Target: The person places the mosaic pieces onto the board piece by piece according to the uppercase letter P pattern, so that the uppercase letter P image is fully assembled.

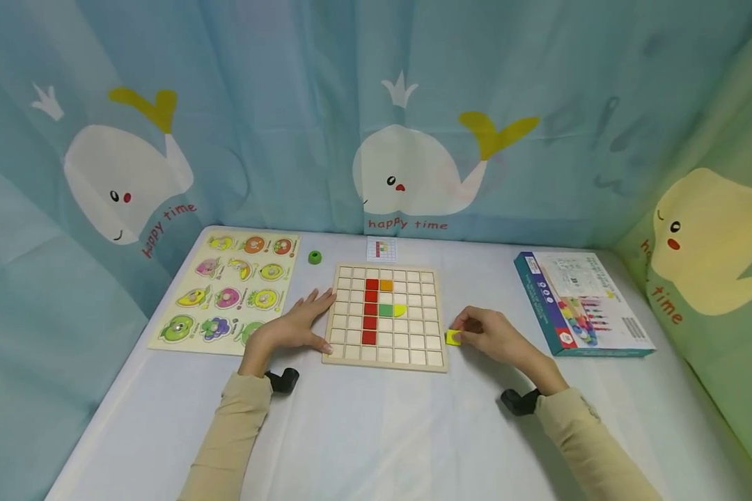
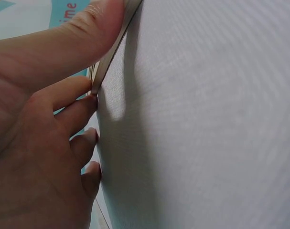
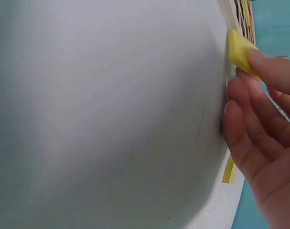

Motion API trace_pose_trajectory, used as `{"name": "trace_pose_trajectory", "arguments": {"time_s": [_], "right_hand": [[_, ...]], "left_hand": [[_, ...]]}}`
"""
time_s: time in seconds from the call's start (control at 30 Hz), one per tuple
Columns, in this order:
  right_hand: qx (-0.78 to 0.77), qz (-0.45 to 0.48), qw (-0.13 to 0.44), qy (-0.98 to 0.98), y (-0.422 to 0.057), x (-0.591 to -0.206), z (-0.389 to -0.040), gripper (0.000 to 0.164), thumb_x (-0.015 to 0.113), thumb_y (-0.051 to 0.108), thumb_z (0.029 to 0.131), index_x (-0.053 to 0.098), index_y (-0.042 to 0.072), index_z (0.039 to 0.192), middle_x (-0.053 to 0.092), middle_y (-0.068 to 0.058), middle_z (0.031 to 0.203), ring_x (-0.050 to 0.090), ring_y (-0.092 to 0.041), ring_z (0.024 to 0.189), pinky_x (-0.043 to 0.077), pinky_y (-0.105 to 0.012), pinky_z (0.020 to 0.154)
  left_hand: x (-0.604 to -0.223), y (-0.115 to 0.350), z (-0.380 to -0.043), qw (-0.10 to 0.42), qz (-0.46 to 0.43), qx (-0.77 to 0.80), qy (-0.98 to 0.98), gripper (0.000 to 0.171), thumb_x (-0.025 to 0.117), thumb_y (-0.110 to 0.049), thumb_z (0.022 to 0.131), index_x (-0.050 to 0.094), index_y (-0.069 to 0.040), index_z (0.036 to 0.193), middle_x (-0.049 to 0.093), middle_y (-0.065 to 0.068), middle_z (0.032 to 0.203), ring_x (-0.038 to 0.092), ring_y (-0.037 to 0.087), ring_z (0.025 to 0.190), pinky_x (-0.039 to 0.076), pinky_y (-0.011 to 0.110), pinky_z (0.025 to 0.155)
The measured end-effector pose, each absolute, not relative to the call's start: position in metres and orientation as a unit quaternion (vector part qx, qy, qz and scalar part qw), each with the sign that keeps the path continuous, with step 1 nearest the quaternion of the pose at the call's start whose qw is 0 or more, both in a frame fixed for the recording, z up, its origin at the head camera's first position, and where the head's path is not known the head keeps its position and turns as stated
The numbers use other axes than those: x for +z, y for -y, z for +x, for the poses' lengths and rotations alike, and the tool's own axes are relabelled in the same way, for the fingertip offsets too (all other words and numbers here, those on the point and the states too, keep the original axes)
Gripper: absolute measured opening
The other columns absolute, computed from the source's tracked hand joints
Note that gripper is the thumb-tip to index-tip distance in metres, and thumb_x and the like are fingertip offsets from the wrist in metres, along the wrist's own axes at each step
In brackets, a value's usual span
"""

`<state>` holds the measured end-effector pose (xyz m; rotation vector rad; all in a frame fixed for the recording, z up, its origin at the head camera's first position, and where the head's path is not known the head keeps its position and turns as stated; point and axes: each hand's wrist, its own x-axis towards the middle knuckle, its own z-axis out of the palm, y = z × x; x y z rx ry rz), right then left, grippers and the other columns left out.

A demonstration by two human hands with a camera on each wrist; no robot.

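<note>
A wooden grid board [image 1: 385,358] lies on the table with several red tiles [image 1: 370,312] in a column. Beside that column sit an orange tile [image 1: 386,285], a green tile [image 1: 385,310] and a yellow quarter-round tile [image 1: 400,310]. My left hand [image 1: 296,323] rests at the board's left edge with its fingers spread and the thumb at the near corner. Just off the board's right edge, my right hand [image 1: 490,334] pinches a yellow tile [image 3: 241,55] between thumb and fingers, close to the tabletop.
Behind the board lies a small pattern card [image 1: 381,249], with a green ring-shaped piece [image 1: 315,257] to its left. A fruit puzzle board [image 1: 225,282] lies at left, partly behind my left hand. A flat toy box [image 1: 585,306] is at right. Whale-printed curtains [image 1: 276,139] surround the table.
</note>
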<state>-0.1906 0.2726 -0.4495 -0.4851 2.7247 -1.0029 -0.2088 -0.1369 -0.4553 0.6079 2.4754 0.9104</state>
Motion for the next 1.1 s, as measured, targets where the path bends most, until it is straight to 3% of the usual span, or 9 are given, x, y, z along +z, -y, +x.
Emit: {"name": "trace_pose_trajectory", "arguments": {"time_s": [0.33, 0.57, 1.1], "right_hand": [[-0.435, -0.101, 0.080, -0.891, -0.261, -0.447, -0.211, 0.015, 0.067, 0.009, 0.099, 0.069, -0.002, 0.108, 0.072, -0.018, 0.102, 0.071, -0.021, 0.078, 0.060, -0.027, 0.066], [-0.490, -0.107, 0.089, -0.861, -0.244, -0.448, -0.229, 0.022, 0.066, 0.004, 0.098, 0.067, -0.008, 0.115, 0.071, -0.026, 0.107, 0.075, -0.027, 0.082, 0.063, -0.030, 0.073], [-0.439, -0.097, 0.120, -0.885, -0.206, -0.445, -0.251, 0.030, 0.071, 0.008, 0.096, 0.071, 0.000, 0.125, 0.071, -0.018, 0.116, 0.072, -0.023, 0.098, 0.058, -0.028, 0.083]], "left_hand": [[-0.456, 0.137, -0.208, 0.216, 0.218, 0.325, -0.895, 0.111, 0.087, -0.022, 0.081, 0.018, -0.005, 0.165, 0.010, 0.012, 0.174, -0.001, 0.036, 0.161, -0.003, 0.053, 0.131], [-0.457, 0.136, -0.209, 0.215, 0.219, 0.325, -0.894, 0.110, 0.087, -0.021, 0.081, 0.018, -0.004, 0.165, 0.010, 0.014, 0.173, -0.001, 0.038, 0.160, -0.003, 0.053, 0.131], [-0.454, 0.136, -0.206, 0.214, 0.215, 0.330, -0.894, 0.109, 0.087, -0.020, 0.081, 0.018, -0.003, 0.164, 0.010, 0.014, 0.173, -0.001, 0.039, 0.160, -0.002, 0.054, 0.130]]}}
